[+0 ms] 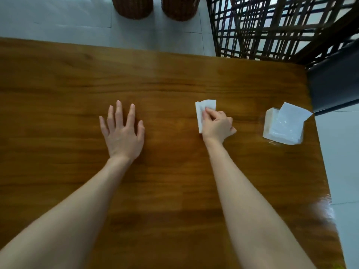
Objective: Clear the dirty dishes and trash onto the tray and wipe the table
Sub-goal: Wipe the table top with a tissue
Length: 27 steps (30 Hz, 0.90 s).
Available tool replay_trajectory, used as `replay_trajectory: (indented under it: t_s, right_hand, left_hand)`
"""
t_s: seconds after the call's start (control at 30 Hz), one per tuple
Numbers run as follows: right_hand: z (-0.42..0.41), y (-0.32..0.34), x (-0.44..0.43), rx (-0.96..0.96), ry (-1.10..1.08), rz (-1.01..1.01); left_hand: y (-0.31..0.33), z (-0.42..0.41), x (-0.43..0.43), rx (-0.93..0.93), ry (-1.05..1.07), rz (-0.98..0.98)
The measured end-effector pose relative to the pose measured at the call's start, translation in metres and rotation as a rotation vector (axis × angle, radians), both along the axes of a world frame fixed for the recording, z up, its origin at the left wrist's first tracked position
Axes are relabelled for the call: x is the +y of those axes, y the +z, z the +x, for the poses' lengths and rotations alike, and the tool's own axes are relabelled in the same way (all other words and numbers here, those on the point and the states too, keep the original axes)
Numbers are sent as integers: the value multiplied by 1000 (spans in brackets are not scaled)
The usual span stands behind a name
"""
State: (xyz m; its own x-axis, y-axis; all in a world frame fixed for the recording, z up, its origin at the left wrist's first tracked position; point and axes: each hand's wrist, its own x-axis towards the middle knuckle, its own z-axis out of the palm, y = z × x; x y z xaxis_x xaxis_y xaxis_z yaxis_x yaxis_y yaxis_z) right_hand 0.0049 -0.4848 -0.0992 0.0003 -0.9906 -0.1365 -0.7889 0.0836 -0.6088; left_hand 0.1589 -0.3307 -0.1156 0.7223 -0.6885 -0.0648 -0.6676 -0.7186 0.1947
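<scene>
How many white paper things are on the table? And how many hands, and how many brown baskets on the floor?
White paper things: 2, the folded tissue and the tissue pack
Hands: 2, the left hand and the right hand
Brown woven baskets: 2, first basket, second basket
Total: 6

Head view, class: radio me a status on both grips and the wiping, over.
Status: left grip flat on table, holding nothing; right grip pinches folded tissue against table; tissue pack at right edge, apart from it.

No legible text, label, number or sign on table (174,74), tissue (208,104) or tissue pack (283,129).
</scene>
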Motion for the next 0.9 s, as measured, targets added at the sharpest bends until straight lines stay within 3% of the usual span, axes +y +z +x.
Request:
replay_trajectory:
  t_s: [0.07, 0.27, 0.57, 0.77, 0.83, 0.9]
  right_hand:
    - [14, 1, -7, -8, -60, -11]
    - [85, -9, 28, -55, 231, -17]
    - [80, -12, -28, 8, -50, -98]
    - [119, -12, 18, -22, 274, -112]
    - [102, -11, 17, 27, 298, -130]
    - [72, -10, 7, 70, 183, -118]
  left_hand:
    - [-2, 15, -4, -1, -9, 23]
    - [-9, 23, -7, 4, -27, 59]
    - [-10, 22, -6, 20, -45, 25]
    - [-8, 23, -7, 13, -48, 47]
    - [-8, 23, -7, 16, -45, 45]
    - [-7, 23, -5, 23, -49, 36]
